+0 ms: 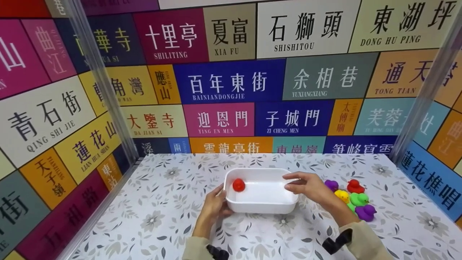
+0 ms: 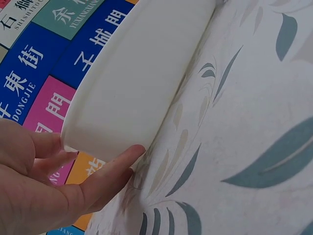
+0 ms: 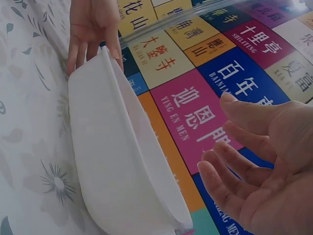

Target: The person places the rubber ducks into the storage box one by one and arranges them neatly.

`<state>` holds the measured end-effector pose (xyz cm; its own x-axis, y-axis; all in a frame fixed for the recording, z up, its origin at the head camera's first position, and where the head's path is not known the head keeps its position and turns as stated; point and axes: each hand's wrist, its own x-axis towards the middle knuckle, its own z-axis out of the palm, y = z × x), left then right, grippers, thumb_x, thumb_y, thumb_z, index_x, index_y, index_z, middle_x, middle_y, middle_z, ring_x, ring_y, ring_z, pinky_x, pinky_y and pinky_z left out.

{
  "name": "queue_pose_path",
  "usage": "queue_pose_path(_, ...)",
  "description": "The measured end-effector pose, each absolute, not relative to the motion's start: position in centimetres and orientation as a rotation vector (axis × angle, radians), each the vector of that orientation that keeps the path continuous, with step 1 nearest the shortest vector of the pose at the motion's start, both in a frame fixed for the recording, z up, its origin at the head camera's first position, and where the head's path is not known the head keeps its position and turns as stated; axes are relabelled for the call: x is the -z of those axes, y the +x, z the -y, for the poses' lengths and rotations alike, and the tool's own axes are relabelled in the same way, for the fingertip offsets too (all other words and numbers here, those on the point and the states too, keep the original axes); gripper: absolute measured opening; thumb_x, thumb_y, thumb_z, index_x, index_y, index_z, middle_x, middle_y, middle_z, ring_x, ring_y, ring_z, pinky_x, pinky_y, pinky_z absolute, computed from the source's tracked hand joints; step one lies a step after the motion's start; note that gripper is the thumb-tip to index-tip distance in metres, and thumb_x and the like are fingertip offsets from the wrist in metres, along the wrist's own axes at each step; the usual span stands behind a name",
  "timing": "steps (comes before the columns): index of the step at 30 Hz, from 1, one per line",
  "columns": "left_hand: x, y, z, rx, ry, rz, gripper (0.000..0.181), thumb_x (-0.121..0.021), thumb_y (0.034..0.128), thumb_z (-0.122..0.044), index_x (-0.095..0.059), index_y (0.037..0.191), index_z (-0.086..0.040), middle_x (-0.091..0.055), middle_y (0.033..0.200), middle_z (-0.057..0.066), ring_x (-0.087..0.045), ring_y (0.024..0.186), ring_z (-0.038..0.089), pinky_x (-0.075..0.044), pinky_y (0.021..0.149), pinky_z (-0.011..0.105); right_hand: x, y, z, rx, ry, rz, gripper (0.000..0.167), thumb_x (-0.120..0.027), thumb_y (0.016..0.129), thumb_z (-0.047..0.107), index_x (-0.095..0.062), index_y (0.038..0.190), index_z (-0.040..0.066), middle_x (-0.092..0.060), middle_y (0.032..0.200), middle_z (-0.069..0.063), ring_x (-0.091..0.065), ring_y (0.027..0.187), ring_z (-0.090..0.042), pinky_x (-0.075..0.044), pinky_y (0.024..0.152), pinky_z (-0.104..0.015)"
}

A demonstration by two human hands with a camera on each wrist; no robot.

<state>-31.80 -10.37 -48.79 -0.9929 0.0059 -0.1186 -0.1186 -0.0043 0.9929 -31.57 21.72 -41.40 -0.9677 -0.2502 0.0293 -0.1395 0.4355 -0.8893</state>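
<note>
A white plastic container [image 1: 265,208] stands on the patterned tablecloth, with a small red rubber toy [image 1: 238,185], rounded like a duck, inside near its left end. My left hand [image 1: 213,205] holds that end, thumb at the rim and fingers along the outer wall; the left wrist view shows the hand [image 2: 58,196] against the container [image 2: 127,83]. Over the right end hovers my right hand [image 1: 306,186], fingers loosely bent. In the right wrist view this hand [image 3: 264,166] has nothing between its fingers and is apart from the container wall [image 3: 107,142].
To the right of the container several rubber ducks lie in a cluster: a purple duck [image 1: 365,213], a green duck [image 1: 360,199], a yellow duck [image 1: 341,196] and a red duck [image 1: 356,186] among them. Sign-covered walls [image 1: 227,83] enclose the table [image 1: 151,238] at the back and sides.
</note>
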Motion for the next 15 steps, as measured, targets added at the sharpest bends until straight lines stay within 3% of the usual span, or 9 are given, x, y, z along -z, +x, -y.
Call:
queue_pose_path(5,48.8,-31.8,10.4,-2.168,-0.103,-2.151,0.05,-0.042,0.1071,-0.018,-0.035,0.154,-0.004,-0.054,0.14,0.033,-0.068,0.105,0.033,-0.062,0.073,0.043,41.2,-30.8,-24.2,1.594,-0.287,-2.614,0.06,-0.073,0.089,0.044,-0.061,0.137,0.011,-0.063,0.137,-0.018,-0.067,0.113,-0.029,-0.052,0.104,-0.051)
queue_pose_path(10,48.9,-31.8,10.4,-2.18,-0.09,-2.136,0.051,-0.043,0.107,-0.018,-0.034,0.155,-0.003,-0.056,0.137,0.033,-0.069,0.099,0.031,-0.062,0.068,0.04,41.1,-30.2,-27.0,1.616,-0.203,-2.63,0.063,-0.071,0.09,0.046,-0.058,0.14,0.011,-0.06,0.141,-0.017,-0.065,0.114,-0.026,-0.055,0.102,-0.043)
queue_pose_path(15,48.9,-31.8,10.4,-2.17,-0.09,-2.147,0.051,-0.043,0.1068,-0.018,-0.035,0.155,-0.003,-0.057,0.136,0.032,-0.068,0.093,0.026,-0.062,0.065,0.039,40.8,-29.9,-29.7,1.567,-0.031,-2.631,0.067,-0.068,0.089,0.058,-0.057,0.142,0.018,-0.058,0.144,-0.015,-0.063,0.116,-0.027,-0.044,0.111,-0.055)
